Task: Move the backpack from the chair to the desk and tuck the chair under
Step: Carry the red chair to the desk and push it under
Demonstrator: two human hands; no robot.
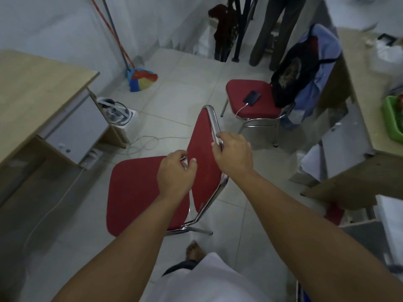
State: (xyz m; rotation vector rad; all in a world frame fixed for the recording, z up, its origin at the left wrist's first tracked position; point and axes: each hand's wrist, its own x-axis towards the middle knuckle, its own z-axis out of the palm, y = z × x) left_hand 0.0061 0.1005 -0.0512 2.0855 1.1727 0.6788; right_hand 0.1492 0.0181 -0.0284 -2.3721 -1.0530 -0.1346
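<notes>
A red padded chair [139,192] with a chrome frame stands on the tiled floor in front of me, its seat bare and facing the wooden desk [32,92] at the left. My left hand [174,175] grips the near side of the red backrest's chrome frame. My right hand [233,154] grips the frame's far side near the top. No backpack shows on this chair or on the part of the desk in view.
A second red chair [250,99] at the back right holds a charging phone [251,98] and draped clothes [305,70]. Another desk [366,88] runs along the right. A power strip box [118,113] and cables lie by the left desk; brooms [139,79] lean on the wall. A person's legs [272,29] stand behind.
</notes>
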